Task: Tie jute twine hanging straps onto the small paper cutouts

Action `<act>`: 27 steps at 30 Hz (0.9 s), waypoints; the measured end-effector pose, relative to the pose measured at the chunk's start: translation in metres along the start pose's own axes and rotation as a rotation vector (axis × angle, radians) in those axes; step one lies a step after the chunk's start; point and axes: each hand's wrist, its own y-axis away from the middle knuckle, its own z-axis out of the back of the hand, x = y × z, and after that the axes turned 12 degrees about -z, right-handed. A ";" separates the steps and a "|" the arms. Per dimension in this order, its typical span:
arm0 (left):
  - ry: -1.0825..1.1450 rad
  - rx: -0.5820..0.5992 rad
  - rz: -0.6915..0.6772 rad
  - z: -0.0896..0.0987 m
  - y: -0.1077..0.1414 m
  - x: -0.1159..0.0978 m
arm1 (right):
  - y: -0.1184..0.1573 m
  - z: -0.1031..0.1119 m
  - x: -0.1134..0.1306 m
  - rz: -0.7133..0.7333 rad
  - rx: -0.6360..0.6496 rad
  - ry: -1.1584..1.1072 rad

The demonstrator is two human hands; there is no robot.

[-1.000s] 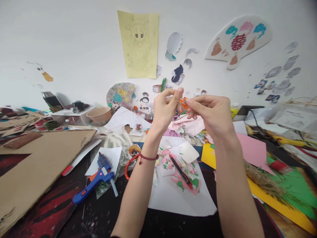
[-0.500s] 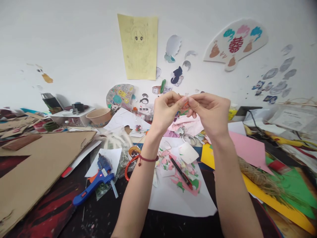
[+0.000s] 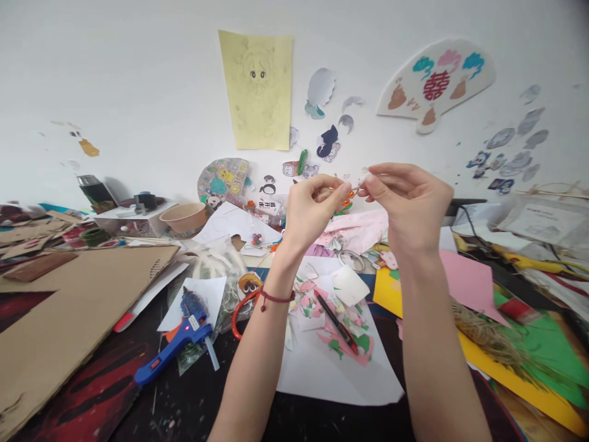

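Observation:
Both of my hands are raised in front of the wall, above the cluttered table. My left hand point(image 3: 315, 209) pinches a thin string point(image 3: 354, 189) between thumb and forefinger, and a small orange piece point(image 3: 351, 194) shows beside those fingertips. A short stretch of the string runs across to my right hand point(image 3: 407, 199), whose thumb and fingertips are pressed together at its other end. The two hands are a little apart. Below them lies a white sheet point(image 3: 340, 387) with pink and green paper scraps and a dark pen point(image 3: 335, 320).
A blue glue gun point(image 3: 177, 347) lies left of my left forearm, near orange-handled scissors point(image 3: 237, 316). Cardboard point(image 3: 83, 307) covers the left side. A bowl point(image 3: 184, 218) stands behind. Yellow paper point(image 3: 510, 374), pink paper point(image 3: 469, 279) and twine point(image 3: 483, 334) lie right.
My right hand has moved to the right, away from my left hand, and string now shows between them. My left hand has hardly moved.

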 end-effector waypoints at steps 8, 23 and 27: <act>0.182 -0.059 0.056 -0.007 0.000 -0.004 | 0.002 -0.013 -0.009 -0.037 -0.013 -0.085; 0.073 -0.065 -0.008 -0.002 -0.001 0.002 | 0.005 -0.011 -0.007 0.005 -0.041 0.096; -0.006 -0.088 -0.092 -0.004 0.001 0.001 | 0.007 -0.008 0.002 -0.021 -0.026 0.100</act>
